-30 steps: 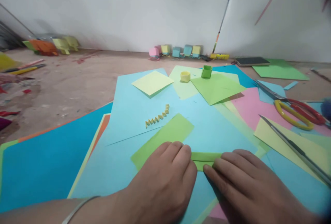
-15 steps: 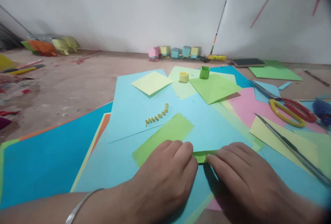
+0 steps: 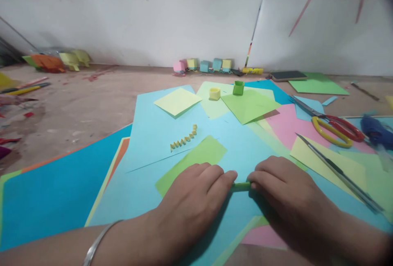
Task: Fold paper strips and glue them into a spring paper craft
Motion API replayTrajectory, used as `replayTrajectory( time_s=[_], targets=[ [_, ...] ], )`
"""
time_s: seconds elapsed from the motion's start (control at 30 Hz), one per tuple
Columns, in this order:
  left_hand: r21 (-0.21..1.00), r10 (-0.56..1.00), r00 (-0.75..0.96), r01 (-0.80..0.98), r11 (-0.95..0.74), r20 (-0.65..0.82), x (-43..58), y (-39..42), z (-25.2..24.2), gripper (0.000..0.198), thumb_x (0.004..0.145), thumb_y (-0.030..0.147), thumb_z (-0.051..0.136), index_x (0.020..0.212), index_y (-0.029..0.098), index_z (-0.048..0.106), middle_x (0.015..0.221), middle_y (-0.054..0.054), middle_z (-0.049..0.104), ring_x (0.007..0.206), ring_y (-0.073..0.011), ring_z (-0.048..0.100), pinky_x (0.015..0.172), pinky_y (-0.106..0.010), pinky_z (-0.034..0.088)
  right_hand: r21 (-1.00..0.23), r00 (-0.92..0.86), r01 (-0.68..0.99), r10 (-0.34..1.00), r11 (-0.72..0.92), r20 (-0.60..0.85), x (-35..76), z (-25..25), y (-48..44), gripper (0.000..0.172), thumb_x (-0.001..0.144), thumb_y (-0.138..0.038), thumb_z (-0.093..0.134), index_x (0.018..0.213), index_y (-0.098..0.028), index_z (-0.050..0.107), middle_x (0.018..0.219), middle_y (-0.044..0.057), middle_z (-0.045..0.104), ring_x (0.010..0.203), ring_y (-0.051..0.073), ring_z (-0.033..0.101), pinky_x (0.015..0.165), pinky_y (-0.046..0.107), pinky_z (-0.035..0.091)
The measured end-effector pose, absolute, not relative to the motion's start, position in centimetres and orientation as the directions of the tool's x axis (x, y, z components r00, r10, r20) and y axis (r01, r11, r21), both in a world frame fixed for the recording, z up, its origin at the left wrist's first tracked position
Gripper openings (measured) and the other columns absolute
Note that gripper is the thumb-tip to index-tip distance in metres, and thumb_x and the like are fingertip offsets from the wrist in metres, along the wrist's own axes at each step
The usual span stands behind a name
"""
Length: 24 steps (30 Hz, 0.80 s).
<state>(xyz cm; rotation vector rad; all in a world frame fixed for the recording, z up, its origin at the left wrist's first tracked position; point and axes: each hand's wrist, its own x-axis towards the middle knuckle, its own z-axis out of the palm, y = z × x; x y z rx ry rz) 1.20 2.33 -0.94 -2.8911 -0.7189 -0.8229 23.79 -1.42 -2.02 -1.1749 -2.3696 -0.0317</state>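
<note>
Both of my hands press on a narrow folded strip of green paper (image 3: 241, 186) lying on a light blue sheet (image 3: 166, 135). My left hand (image 3: 196, 200) has its fingers curled down over the strip's left end. On the strip's right end my right hand (image 3: 282, 188) is curled in the same way. Only a short piece of the strip shows between the fingertips. A larger green paper rectangle (image 3: 196, 161) lies just beyond my left hand, partly under it. A small yellow zigzag-folded strip (image 3: 183, 139) rests farther back on the blue sheet.
Coloured sheets cover the floor around me. Red-and-yellow scissors (image 3: 333, 127), a metal ruler (image 3: 337, 172) and a blue glue gun (image 3: 376, 135) lie at the right. Small paper cubes (image 3: 215, 93) (image 3: 238, 87) sit ahead; a row of paper boxes (image 3: 204, 65) lines the wall.
The green strip has been folded narrower, so less of it shows between my fingertips. Both hands have shifted slightly away from me and closer together.
</note>
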Motion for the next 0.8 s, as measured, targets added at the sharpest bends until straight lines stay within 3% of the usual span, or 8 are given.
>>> replayTrajectory(
  time_s=[0.1, 0.2, 0.37, 0.57, 0.7, 0.8],
  targets=[
    [0.248, 0.532, 0.75, 0.47, -0.847, 0.393, 1.4, 2.2, -1.2, 0.028, 0.098, 0.019, 0.037, 0.105, 0.012, 0.063, 0.076, -0.007, 0.063, 0.064, -0.0213, 0.057, 0.056, -0.034, 0.047, -0.28, -0.499, 0.725, 0.76, 0.629, 0.417, 23.5, -2.1, -1.9, 0.025, 0.091, -0.01, 0.041, 0.078, -0.014, 0.061, 0.072, 0.005, 0.051, 0.067, 0.017, 0.043, 0.059, 0.03, 0.034],
    [0.412, 0.559, 0.795, 0.44, -0.798, 0.235, 1.5, 2.2, -1.1, 0.029, 0.096, 0.026, 0.043, 0.089, 0.017, 0.069, 0.069, -0.003, 0.057, 0.059, -0.0188, 0.054, 0.052, -0.03, 0.041, -0.283, -0.507, 0.707, 0.744, 0.648, 0.436, 23.1, -1.8, -2.5, 0.026, 0.092, -0.01, 0.042, 0.074, -0.015, 0.059, 0.069, 0.003, 0.048, 0.064, 0.016, 0.041, 0.057, 0.029, 0.031],
    [0.599, 0.542, 0.832, 0.376, -0.707, 0.117, 1.7, 2.0, -0.1, 0.022, 0.091, 0.018, 0.05, 0.079, 0.016, 0.067, 0.069, -0.001, 0.056, 0.059, -0.0129, 0.053, 0.054, -0.023, 0.04, -0.299, -0.536, 0.675, 0.727, 0.674, 0.43, 22.9, -1.4, -3.0, 0.025, 0.093, -0.012, 0.043, 0.075, -0.016, 0.059, 0.068, 0.001, 0.049, 0.062, 0.014, 0.042, 0.055, 0.027, 0.031],
    [0.686, 0.496, 0.867, 0.386, -0.617, -0.042, 1.9, 1.5, 1.3, 0.019, 0.09, 0.015, 0.051, 0.082, 0.016, 0.068, 0.073, -0.001, 0.062, 0.066, -0.0126, 0.058, 0.061, -0.02, 0.044, -0.372, -0.553, 0.654, 0.752, 0.659, 0.359, 22.9, -1.8, -3.4, 0.031, 0.097, -0.022, 0.041, 0.07, -0.018, 0.057, 0.063, -0.002, 0.05, 0.055, 0.011, 0.044, 0.05, 0.023, 0.031],
    [0.729, 0.531, 0.847, 0.379, -0.569, -0.026, 1.8, 1.3, 1.5, 0.021, 0.089, 0.013, 0.05, 0.077, 0.017, 0.068, 0.068, 0.0, 0.062, 0.061, -0.0106, 0.056, 0.057, -0.018, 0.041, -0.457, -0.532, 0.643, 0.788, 0.614, 0.311, 22.9, -1.3, -3.4, 0.028, 0.096, -0.036, 0.049, 0.078, -0.018, 0.063, 0.063, -0.002, 0.057, 0.054, 0.011, 0.05, 0.05, 0.022, 0.035],
    [0.753, 0.57, 0.82, 0.4, -0.522, -0.04, 1.9, 1.4, 1.6, 0.021, 0.086, 0.013, 0.051, 0.07, 0.016, 0.065, 0.064, 0.001, 0.06, 0.057, -0.0094, 0.053, 0.054, -0.017, 0.038, -0.594, -0.502, 0.644, 0.852, 0.482, 0.147, 23.4, -0.3, -2.9, 0.016, 0.086, -0.024, 0.062, 0.072, -0.02, 0.067, 0.061, -0.003, 0.064, 0.054, 0.01, 0.054, 0.051, 0.02, 0.036]
  ],
)
